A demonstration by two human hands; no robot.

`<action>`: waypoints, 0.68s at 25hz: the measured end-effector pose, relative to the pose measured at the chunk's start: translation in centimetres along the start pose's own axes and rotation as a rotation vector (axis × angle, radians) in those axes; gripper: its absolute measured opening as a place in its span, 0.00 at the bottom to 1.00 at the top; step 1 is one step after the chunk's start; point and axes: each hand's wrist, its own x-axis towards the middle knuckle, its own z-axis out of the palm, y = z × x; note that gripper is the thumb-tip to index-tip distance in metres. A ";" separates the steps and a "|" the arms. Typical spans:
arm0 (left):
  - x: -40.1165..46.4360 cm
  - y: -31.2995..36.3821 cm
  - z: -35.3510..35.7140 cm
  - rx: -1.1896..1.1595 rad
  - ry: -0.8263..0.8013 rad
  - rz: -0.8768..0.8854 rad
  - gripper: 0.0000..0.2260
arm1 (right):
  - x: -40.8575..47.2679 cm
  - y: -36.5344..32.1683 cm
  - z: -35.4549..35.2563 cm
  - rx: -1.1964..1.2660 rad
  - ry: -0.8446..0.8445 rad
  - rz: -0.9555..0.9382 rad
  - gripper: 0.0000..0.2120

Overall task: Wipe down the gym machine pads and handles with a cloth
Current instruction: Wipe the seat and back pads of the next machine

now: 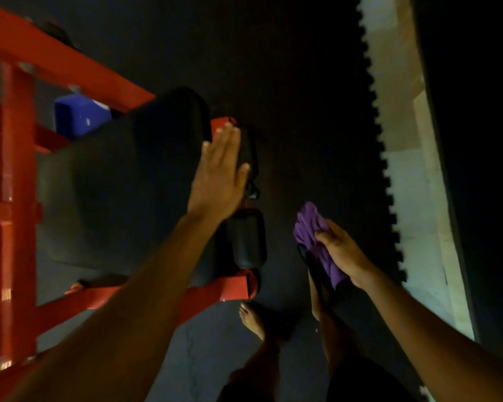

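Risk comes first from the frame point(70, 65), the biggest thing here: its red steel bars cross at the left and end in capped tube ends just beside the person's bare foot point(251, 320). A step forward while the eyes are on the pad could bring toes against that steel. The floor point(288, 82) is dark matting with a toothed edge at the right, and the light is poor, so missed patches on black vinyl would be hard to spot.

The large pad point(122, 181) slopes from far to near at the centre left, black and dull, with no visible streaks or wet marks; whether it has been wiped cannot be told. The left hand point(219, 175) lies flat against its right edge, fingers straight and together, gripping nothing. If weight goes onto that palm, it could slip off the rounded edge.

The small roller pad point(247, 239) sits below that hand, black and glossy, next to the frame.

The cloth point(311, 227) is purple, bunched, held well right of the machine in the right hand point(341, 250), whose fingers curl round it. It touches no pad, and a loosely bunched cloth would likely wipe only a narrow strip.
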 end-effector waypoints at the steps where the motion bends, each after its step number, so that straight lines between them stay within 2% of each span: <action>1: 1.9 -2.4 -1.4 0.051 0.005 -0.061 0.30 | 0.1 -0.5 0.1 -0.023 0.015 -0.022 0.10; 5: 6.6 -8.2 -2.2 0.173 -0.034 -0.191 0.31 | 1.6 -3.4 1.1 -0.142 0.124 -0.141 0.12; 8: 6.5 -9.6 -0.3 0.248 0.025 -0.172 0.29 | 4.9 -6.4 2.2 -0.281 0.121 -0.209 0.18; 12: 6.6 -10.6 0.9 0.191 0.129 -0.140 0.25 | 15.7 -11.1 3.8 -0.424 0.156 -0.277 0.23; 17: 7.3 -10.7 1.1 0.190 0.144 -0.147 0.27 | 30.6 -14.7 7.7 -0.600 0.132 -0.258 0.28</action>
